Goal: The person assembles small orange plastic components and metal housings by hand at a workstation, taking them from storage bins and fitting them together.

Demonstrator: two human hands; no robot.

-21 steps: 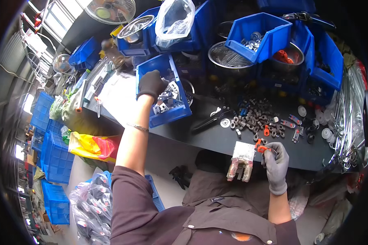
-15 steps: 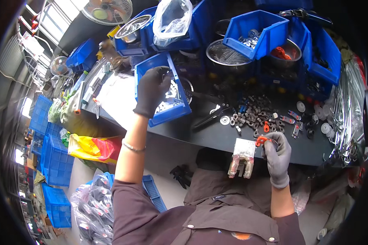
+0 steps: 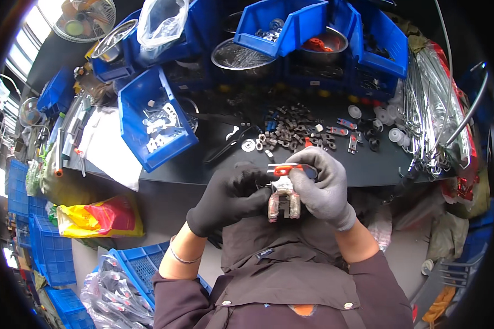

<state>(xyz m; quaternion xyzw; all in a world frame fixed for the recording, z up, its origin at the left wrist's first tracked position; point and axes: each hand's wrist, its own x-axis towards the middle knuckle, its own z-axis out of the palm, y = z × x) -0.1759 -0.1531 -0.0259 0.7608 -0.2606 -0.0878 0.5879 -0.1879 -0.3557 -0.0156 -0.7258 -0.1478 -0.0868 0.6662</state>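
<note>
My right hand, in a grey glove, pinches a small orange plastic part with thumb and forefinger. A silvery metal piece shows at its left end. Directly beneath the orange part stands a worn metal fixture with two prongs, at the bench's near edge. My left hand, in a black glove, is closed close to the fixture's left side, fingertips near the silvery end. What its fingers hold, if anything, is hidden.
A tilted blue bin of small metal parts stands left on the dark bench. Beyond my hands lies a heap of small metal fittings, beside black-handled pliers. Blue bins and a steel bowl line the back; wire rods lie right.
My left hand has left the blue bin and come down to the fixture. My right hand has brought the orange part over the fixture. The whole view has shifted.
</note>
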